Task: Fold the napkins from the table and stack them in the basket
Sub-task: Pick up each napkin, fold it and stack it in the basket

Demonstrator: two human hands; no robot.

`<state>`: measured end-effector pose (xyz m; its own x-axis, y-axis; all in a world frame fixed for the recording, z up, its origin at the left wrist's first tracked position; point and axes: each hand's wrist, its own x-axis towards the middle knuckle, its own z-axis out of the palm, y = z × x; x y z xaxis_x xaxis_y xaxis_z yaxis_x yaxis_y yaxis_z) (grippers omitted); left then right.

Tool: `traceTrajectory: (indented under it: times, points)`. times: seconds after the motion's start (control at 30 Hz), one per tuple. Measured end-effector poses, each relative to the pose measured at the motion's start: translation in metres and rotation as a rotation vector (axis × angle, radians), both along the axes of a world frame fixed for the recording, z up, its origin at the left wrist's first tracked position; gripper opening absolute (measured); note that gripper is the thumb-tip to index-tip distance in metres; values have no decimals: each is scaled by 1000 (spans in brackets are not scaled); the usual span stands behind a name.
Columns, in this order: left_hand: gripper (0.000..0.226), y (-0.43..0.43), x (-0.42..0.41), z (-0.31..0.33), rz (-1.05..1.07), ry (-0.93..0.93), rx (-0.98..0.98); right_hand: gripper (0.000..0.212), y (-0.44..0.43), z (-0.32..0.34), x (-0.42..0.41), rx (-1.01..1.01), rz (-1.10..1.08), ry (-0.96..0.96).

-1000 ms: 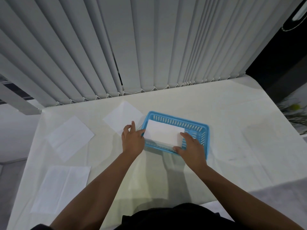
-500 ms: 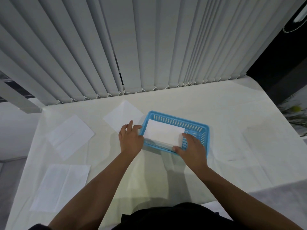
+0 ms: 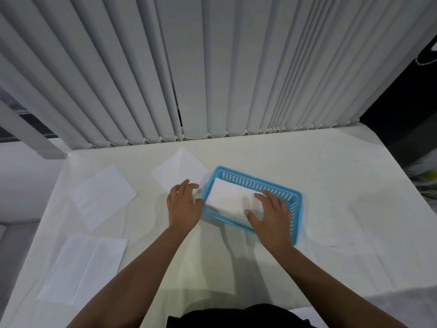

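Note:
A blue slatted basket (image 3: 287, 196) sits mid-table with a folded white napkin (image 3: 228, 197) lying flat inside it. My right hand (image 3: 269, 215) rests over the basket's near right part, fingers spread on the folded napkin. My left hand (image 3: 183, 204) hovers just left of the basket's left end, fingers apart, holding nothing. Three unfolded white napkins lie on the table: one (image 3: 179, 169) behind my left hand, one (image 3: 104, 196) at far left, one (image 3: 85, 268) at near left.
The table wears a white cloth (image 3: 331, 185). Grey vertical blinds (image 3: 212, 67) hang along its far edge. A dark opening (image 3: 402, 114) and a green plant (image 3: 428, 174) lie beyond the right edge.
My left hand has drawn back from the basket's left end and its fingers have spread. My right hand has stayed flat on the napkin in the basket.

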<state>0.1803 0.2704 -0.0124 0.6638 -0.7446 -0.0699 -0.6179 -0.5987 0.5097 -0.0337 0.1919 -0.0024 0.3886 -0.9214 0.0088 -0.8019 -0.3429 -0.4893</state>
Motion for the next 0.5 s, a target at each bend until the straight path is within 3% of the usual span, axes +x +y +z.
traceTrajectory:
  times: [0.3,0.5]
  points:
    - [36,18,42,-6,189,17,-11,42,-22,3,87,-43,214,-39]
    - [41,4,95,-2,167,114,118,45,-50,12,165,1,394,85]
